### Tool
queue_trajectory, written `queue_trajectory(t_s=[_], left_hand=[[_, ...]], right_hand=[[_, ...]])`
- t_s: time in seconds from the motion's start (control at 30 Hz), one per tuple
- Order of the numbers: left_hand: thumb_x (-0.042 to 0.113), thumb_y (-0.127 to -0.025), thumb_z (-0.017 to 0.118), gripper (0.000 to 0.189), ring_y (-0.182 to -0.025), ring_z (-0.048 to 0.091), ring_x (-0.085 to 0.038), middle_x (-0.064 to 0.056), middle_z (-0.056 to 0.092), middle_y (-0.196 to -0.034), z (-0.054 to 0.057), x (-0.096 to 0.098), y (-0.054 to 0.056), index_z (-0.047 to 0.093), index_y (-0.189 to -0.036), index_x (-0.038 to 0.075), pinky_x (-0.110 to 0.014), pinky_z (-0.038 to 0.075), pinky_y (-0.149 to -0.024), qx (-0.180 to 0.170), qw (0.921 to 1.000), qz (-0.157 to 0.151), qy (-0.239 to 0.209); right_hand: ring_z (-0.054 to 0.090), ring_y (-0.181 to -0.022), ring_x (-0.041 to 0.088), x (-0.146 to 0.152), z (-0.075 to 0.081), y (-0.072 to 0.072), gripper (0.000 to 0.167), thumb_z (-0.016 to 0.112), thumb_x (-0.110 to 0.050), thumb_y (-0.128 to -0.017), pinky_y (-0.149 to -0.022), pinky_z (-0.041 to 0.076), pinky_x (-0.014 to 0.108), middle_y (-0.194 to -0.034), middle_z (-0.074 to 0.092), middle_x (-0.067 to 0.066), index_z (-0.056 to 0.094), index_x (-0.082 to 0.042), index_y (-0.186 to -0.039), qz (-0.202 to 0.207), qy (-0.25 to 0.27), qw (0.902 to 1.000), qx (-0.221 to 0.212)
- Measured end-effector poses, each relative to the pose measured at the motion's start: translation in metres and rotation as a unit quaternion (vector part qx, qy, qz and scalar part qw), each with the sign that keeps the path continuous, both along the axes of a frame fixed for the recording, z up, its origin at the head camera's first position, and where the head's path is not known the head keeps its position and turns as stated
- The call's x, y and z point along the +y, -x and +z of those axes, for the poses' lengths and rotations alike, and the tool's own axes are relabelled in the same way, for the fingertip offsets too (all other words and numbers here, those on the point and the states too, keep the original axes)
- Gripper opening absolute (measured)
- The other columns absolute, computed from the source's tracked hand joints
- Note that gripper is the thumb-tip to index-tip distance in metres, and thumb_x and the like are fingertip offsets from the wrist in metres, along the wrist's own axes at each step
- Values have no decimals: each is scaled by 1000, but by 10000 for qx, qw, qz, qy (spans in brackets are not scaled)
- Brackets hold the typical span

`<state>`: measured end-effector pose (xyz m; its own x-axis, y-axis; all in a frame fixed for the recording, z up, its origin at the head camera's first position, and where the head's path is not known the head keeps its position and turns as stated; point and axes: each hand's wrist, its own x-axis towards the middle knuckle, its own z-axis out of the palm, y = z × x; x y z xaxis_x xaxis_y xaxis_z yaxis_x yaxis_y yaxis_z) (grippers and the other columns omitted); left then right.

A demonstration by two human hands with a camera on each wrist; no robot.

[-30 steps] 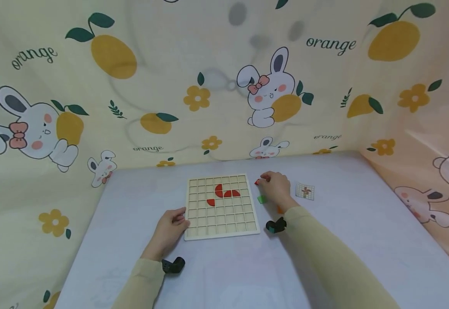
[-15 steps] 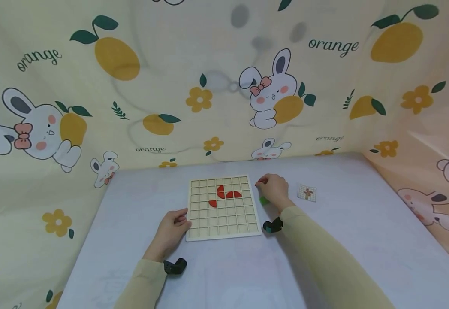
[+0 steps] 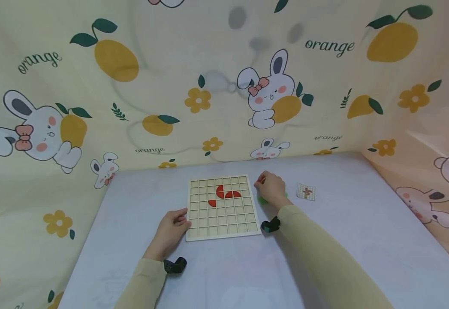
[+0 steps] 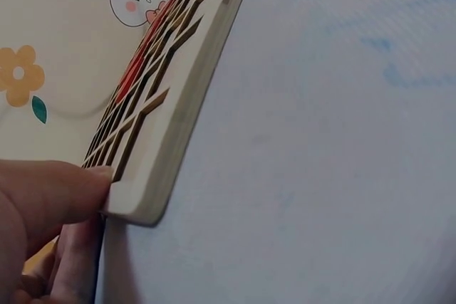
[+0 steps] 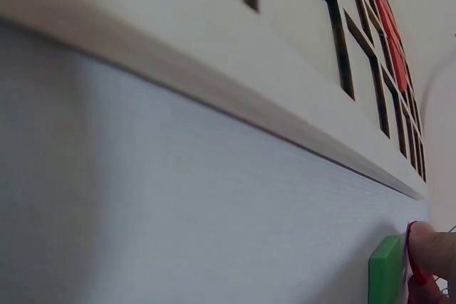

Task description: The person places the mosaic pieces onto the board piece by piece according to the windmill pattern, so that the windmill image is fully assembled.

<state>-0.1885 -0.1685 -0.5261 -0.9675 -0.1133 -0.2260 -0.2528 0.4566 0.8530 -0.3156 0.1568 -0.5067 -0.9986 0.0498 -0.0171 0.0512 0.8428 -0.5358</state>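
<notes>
Looks partway thru: approx. five red pcs (image 3: pixel 233 195) sit in the grid of the board (image 3: pixel 224 229) — a vertical pair, a side-by-side pair next to it, & a single one lower left. Still off the board: one red pc (image 5: pixel 420 273) in the R hand (image 3: pixel 272 188), plus green pcs (image 3: pixel 262 200) on the counter (image 3: pixel 112 240), partly hidden by that hand, so can't give an exact count. Board lies flat mid-counter; small card w/ a pinwheel-like print (image 3: pixel 306 192) is just right of the R hand. Hands are apart: L hand (image 3: pixel 170 231) holds the board's left edge, thumb on the rim nr the near corner; R hand pinches the red pc beside the board's right edge, thumb & finger closed on it, a green pc right beside. Vs 1 s ago: R hand has shifted slightly toward the board, fingertips now cover most of the red pc, & an orange pc that showed by the wrist is out of sight, prob. behind the arm. L hand & the seated reds look the same.
</notes>
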Motion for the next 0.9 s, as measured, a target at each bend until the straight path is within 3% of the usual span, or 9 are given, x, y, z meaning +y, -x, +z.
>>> queue_trajectory(t_s=[0.27, 0.5, 0.9], left_hand=[[13, -89, 68, 53, -107, 50, -21, -8, 50, -118, -1, 2, 1, 52, -139, 10, -37, 47, -94, 14, 10000, 25, 22], [13, -88, 69, 53, -105, 52, -21, -8, 51, -116, -3, -1, 1, 53, -138, 9, -35, 48, -93, 78, 10000, -10, 57], [15, -89, 68, 53, -106, 50, -21, -7, 51, -118, -2, 1, -1, 52, -139, 10, -37, 47, -93, 82, 9998, -64, 181]], right_hand=[[55, -82, 26, 1, 0, -7, 13, 63, -16, -94, -70, 46, 36, -93, 61, 9, 58, -9, -104, 292, 530, 9978, -270], [54, -79, 23, 2, 5, -16, 21, 65, -21, -93, -65, 45, 33, -92, 59, 8, 54, -8, -106, 411, 610, 9972, -110], [56, -69, 21, 7, 18, -34, 24, 68, -23, -92, -57, 47, 31, -87, 63, 6, 52, -11, -105, 657, 963, 9924, -402]])
